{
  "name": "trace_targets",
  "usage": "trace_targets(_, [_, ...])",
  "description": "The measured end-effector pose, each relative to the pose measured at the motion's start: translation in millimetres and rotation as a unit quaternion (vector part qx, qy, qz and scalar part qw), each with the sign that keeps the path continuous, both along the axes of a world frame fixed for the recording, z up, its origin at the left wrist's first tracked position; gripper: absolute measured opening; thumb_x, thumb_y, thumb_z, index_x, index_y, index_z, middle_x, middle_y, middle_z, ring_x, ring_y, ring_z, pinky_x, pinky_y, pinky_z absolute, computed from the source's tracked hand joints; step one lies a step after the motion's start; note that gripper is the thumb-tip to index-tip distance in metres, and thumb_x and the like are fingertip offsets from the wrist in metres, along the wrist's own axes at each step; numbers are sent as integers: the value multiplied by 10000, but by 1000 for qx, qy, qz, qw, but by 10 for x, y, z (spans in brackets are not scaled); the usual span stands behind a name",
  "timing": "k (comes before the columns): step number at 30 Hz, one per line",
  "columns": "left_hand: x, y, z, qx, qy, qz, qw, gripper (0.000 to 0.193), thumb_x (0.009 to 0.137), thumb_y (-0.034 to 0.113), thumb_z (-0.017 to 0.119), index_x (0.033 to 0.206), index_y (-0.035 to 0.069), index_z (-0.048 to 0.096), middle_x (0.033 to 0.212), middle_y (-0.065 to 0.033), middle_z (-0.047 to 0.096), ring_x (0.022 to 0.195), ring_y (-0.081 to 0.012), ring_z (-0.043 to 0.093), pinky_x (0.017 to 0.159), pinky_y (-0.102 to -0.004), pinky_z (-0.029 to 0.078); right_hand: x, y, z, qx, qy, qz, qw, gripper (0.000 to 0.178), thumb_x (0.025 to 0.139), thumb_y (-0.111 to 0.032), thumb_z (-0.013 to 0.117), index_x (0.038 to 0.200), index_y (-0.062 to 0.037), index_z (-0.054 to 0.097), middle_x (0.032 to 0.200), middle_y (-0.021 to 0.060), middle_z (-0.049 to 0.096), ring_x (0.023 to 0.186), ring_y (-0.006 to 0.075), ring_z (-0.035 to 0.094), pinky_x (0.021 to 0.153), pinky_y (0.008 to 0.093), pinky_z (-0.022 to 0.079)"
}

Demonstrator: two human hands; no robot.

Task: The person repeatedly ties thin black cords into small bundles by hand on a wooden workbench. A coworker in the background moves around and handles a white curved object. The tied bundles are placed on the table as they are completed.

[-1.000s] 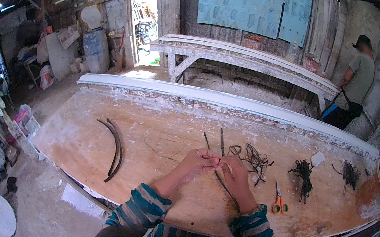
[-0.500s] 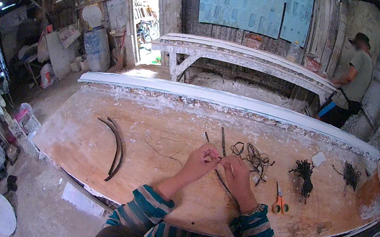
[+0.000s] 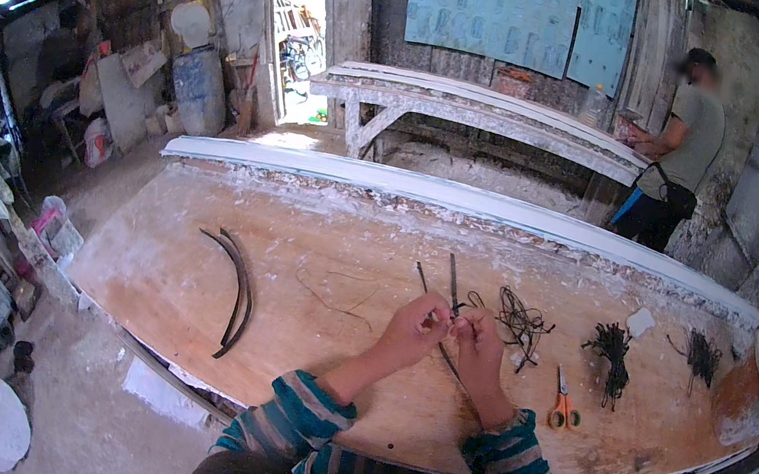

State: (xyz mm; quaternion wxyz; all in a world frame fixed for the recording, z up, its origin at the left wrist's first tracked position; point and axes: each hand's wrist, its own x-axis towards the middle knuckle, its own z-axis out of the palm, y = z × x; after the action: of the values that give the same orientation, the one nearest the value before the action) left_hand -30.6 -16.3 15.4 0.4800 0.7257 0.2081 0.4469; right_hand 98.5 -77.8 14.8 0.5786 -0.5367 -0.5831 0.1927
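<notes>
Left hand [image 3: 422, 326]: yours, over the middle of the table [image 3: 144, 246]; fingers curled, thumb and forefinger drawn nearly together. Whether anything sits in that pinch is too small to tell.

Right hand [image 3: 481, 341]: yours, just beside the left, fingertips almost meeting it; fingers bunched to a narrow pinch. You cannot be sure from this view what it grips.

Dark strip [image 3: 453, 272], one: slanting away from you, its near end meeting your fingertips. Contact is plain, a firm hold is not.

Second strip [image 3: 453, 362], one: passes beneath your hands, its near part beside your right wrist.

Cord tangle [image 3: 523, 318], one: loose loops, just right of your right hand; best held clear of your fingers, since a stray loop could snag.

Cord bundles, two: a nearer one [image 3: 610, 364] and a farther one [image 3: 702, 355], both to your right.

Scissors [image 3: 563, 401], one pair: orange handles towards you, within easy reach.

Curved strips [image 3: 239, 299], two: side by side, well to your left.

Handling note: such fine work likely goes best with one pinch steadying, the other working close by, and light, even tension.
</notes>
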Motion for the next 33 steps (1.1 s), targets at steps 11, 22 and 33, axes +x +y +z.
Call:
trace_targets(11, [26,-53,-35,46,-26,58,997,182,808,-13,538,935,43,419,840,-58,507,783,-120,529,675,-261,456,77,62,24,-39,232,96,967,94,849,-134,566,840,-42,546,712,6,559,633,72,514,580,211,411])
trace_targets(22, [27,-2,-76,38,-13,62,997,238,824,-22,520,1009,58,392,886,-69,551,833,-129,550,684,-258,452,103,32,127,147,-180,-42,972,109,715,-21,653,823,-19,634,723,95,606,604,181,566,535,266,429])
trace_targets(33, [47,-4,-110,138,-1,114,984,210,815,3,546,981,44,424,877,-73,537,826,-141,546,663,-269,465,78,11,110,67,-141,-26,987,110,766,-130,613,830,-42,608,740,116,573,648,260,552,573,327,442])
